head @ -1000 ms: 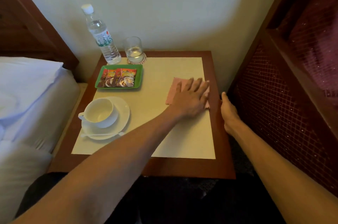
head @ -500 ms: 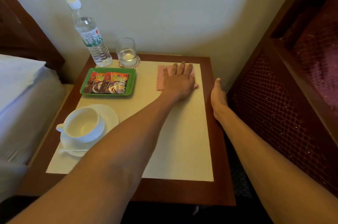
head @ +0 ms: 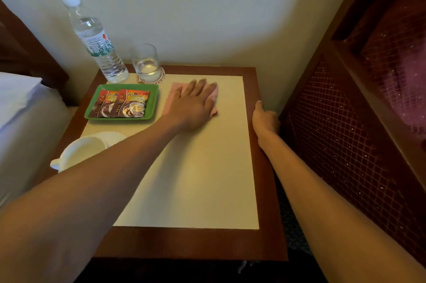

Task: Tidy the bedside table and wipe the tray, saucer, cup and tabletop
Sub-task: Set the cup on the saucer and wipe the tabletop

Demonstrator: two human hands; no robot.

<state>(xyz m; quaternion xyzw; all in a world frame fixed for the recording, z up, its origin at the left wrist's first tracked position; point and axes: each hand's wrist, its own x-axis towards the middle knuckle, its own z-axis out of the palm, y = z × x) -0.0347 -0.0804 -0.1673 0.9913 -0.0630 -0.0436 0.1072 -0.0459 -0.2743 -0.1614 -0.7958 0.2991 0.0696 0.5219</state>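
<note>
My left hand (head: 193, 105) lies flat, fingers spread, pressing a pink cloth (head: 174, 90) onto the cream tabletop (head: 207, 167) near its far edge, just right of the green tray (head: 155, 98). Two coffee sachets (head: 122, 103) lie in the tray. The white cup (head: 80, 151) sits on its saucer (head: 113, 136) at the left, partly hidden behind my left forearm. My right hand (head: 265, 121) grips the table's right wooden edge, thumb on top.
A water bottle (head: 96, 42) and a glass (head: 146, 63) on a coaster stand at the far left corner against the wall. A white bed (head: 23, 121) borders the left side. A dark red lattice headboard (head: 345, 132) stands close on the right.
My left hand slid the pink cloth away from me to the table's far edge, then left toward the green tray. My right hand stayed on the right edge.
</note>
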